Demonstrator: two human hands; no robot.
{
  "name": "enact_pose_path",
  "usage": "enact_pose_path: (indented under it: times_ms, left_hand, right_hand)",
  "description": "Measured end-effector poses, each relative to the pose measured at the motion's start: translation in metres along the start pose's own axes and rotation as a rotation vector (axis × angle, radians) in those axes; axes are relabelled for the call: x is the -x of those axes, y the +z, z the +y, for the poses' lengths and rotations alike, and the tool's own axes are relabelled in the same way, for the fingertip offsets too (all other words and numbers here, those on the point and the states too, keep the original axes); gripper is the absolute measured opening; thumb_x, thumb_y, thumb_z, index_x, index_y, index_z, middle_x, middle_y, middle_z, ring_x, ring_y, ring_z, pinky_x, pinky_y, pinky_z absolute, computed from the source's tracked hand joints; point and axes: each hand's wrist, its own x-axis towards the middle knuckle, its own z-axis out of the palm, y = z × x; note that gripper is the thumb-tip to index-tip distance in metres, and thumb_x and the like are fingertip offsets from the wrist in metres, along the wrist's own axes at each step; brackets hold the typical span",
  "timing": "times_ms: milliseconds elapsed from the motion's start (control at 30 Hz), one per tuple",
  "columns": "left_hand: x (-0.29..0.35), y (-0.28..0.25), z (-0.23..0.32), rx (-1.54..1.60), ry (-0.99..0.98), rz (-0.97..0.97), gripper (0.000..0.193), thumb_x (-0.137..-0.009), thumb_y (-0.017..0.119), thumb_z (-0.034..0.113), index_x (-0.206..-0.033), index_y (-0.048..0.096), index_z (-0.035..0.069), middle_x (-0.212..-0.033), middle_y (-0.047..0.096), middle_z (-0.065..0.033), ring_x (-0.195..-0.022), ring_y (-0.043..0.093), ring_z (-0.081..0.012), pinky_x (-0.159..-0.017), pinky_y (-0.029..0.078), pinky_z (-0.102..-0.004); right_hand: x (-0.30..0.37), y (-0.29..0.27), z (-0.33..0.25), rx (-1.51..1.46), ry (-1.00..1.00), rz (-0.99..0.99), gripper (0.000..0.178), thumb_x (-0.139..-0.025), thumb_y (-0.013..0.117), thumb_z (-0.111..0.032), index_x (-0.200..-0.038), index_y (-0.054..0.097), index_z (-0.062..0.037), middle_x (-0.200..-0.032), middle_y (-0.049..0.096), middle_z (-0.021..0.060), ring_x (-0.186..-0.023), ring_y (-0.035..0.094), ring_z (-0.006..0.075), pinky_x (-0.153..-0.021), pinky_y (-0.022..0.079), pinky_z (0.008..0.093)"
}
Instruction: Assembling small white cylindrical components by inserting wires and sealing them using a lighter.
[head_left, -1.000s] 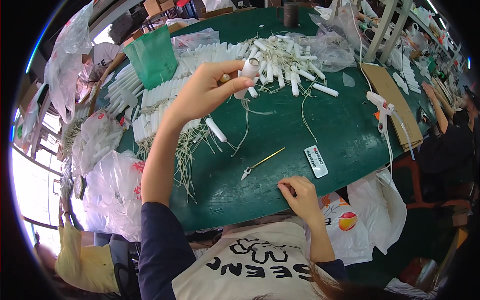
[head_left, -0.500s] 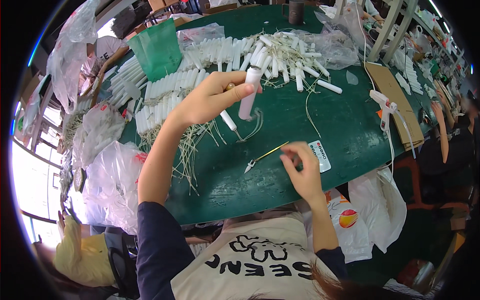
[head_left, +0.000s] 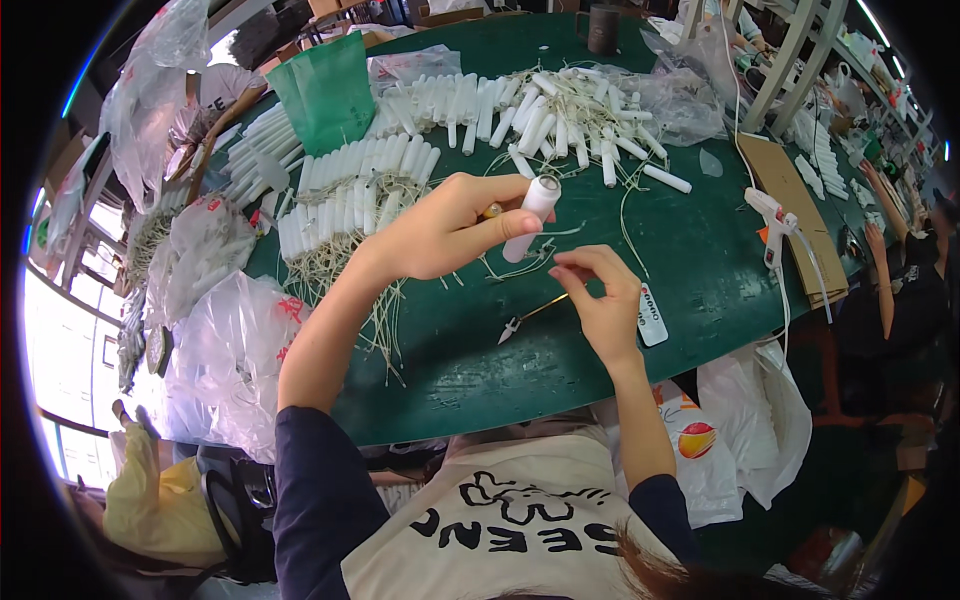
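My left hand (head_left: pixel 455 228) grips a white plastic tube (head_left: pixel 535 212), tilted, its open upper end toward me. Pale wires (head_left: pixel 562 234) stick out past the tube's lower end. My right hand (head_left: pixel 605 300) is right of the tube, thumb and index finger pinched together near the wire ends; whether anything is between them is too small to tell. On the green table (head_left: pixel 470 375), partly behind the right fingers, lies a thin brass-coloured rod (head_left: pixel 541 305) with a pointed silver tip. A white printed card (head_left: pixel 652 318) lies beside my right hand.
Rows of white tubes with wires (head_left: pixel 360 165) and a loose heap (head_left: pixel 570 110) cover the far table. A green bag (head_left: pixel 320 95) stands behind them. At the right are a white glue gun (head_left: pixel 770 222) and cardboard (head_left: pixel 795 220). Plastic bags (head_left: pixel 235 345) crowd the left edge.
My left hand has brought the tube lower, nearer and slightly right, tipping its open end toward me. My right hand has risen toward the wires, its thumb and index finger now pinched together.
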Motion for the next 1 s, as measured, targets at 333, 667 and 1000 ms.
enact_pose_path:
  times_ms: [333, 667, 1000]
  left_hand:
    - [-0.006, 0.012, -0.002, -0.031, 0.168, 0.059, 0.027, -0.094, 0.053, 0.028, -0.092, 0.056, 0.001, -0.066, 0.055, -0.0083, -0.057, 0.044, -0.014, -0.054, 0.038, -0.031]
    - [-0.006, 0.011, 0.004, -0.017, 0.061, -0.027, 0.025, -0.094, 0.055, 0.024, -0.103, 0.059, 0.001, -0.082, 0.061, -0.0052, -0.075, 0.053, -0.0112, -0.067, 0.043, -0.0277]
    - [-0.007, 0.026, -0.012, -0.347, 0.128, -0.004, 0.03, -0.09, 0.057, 0.031, -0.097, 0.057, 0.002, -0.064, 0.059, -0.0137, -0.056, 0.056, -0.0302, -0.052, 0.041, -0.0386]
  right_hand:
    - [-0.001, -0.001, 0.002, 0.228, -0.151, -0.003, 0.02, -0.071, 0.075, -0.003, -0.09, 0.069, -0.0045, -0.088, 0.061, 0.0061, -0.072, 0.06, 0.0173, -0.059, 0.048, 0.0271]
    - [-0.002, -0.003, -0.004, 0.403, -0.277, -0.005, 0.017, -0.069, 0.075, -0.003, -0.084, 0.067, -0.004, -0.085, 0.06, 0.0077, -0.072, 0.061, 0.0225, -0.058, 0.048, 0.0303]
    - [-0.001, -0.007, -0.012, 0.153, -0.058, 0.044, 0.008, -0.079, 0.067, 0.0, -0.085, 0.063, 0.0009, -0.085, 0.062, 0.0085, -0.069, 0.059, 0.0182, -0.059, 0.046, 0.027]
